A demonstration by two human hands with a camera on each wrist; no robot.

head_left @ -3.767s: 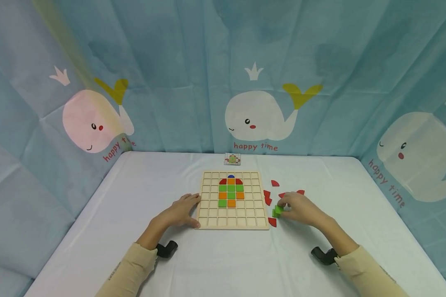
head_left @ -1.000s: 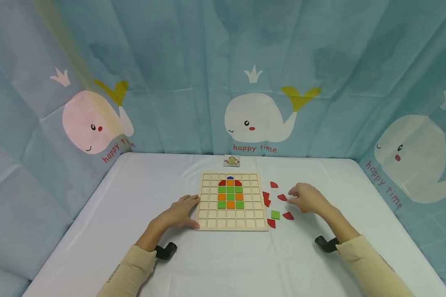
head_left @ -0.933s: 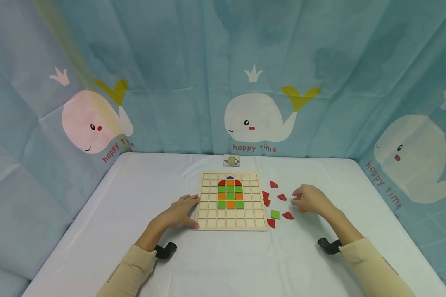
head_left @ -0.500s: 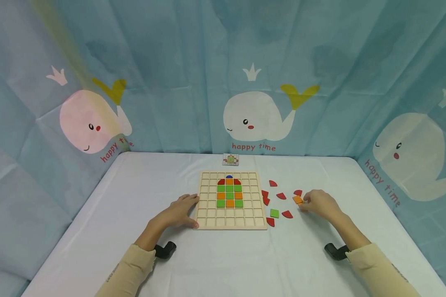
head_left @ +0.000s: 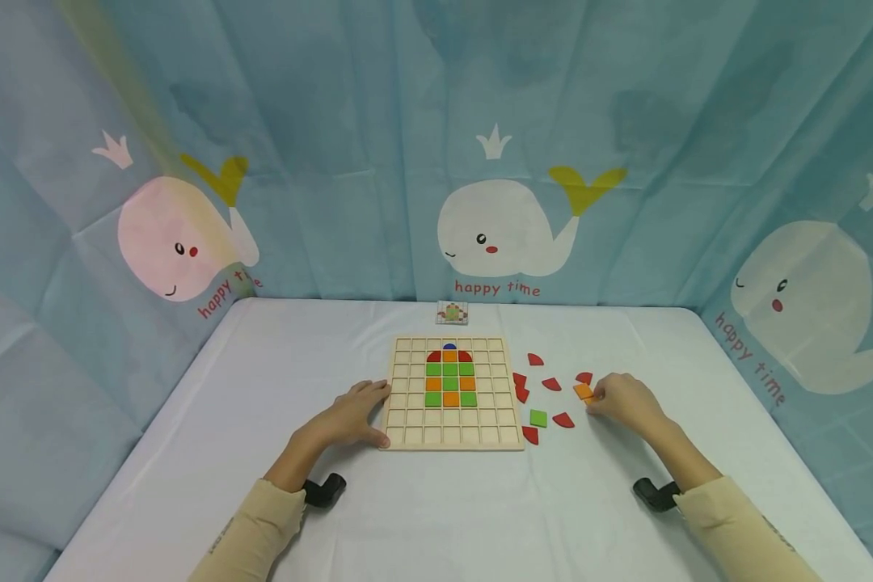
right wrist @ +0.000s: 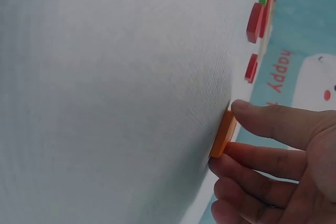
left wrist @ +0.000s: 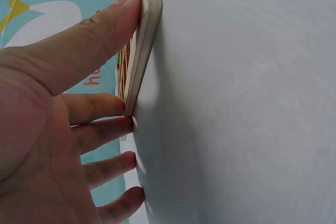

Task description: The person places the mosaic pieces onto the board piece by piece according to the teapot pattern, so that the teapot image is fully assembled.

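My left hand [head_left: 352, 416] rests at the left edge of the wooden grid board [head_left: 447, 435], its thumb touching the board's rim in the left wrist view and its fingers fairly straight. Coloured tiles in green, orange, red and blue fill several cells of that board. Out to the right, my right hand [head_left: 626, 400] pinches an orange square tile [right wrist: 224, 134] at the table surface between thumb and fingers. In the head view the orange [head_left: 584, 391] looks like two overlapping tiles, partly covered by the fingertips.
Between board and right hand lie several red quarter-circle tiles [head_left: 563, 420] and one green square tile [head_left: 538, 418]. A small pattern card [head_left: 453, 313] lies behind the board. A whale-print curtain [head_left: 320, 202] surrounds the white table [head_left: 436, 517].
Earlier my right hand was at the green tiles beside the board. A green tile now sits at the right of the lowest filled row. The right hand has shifted right to the orange tile.
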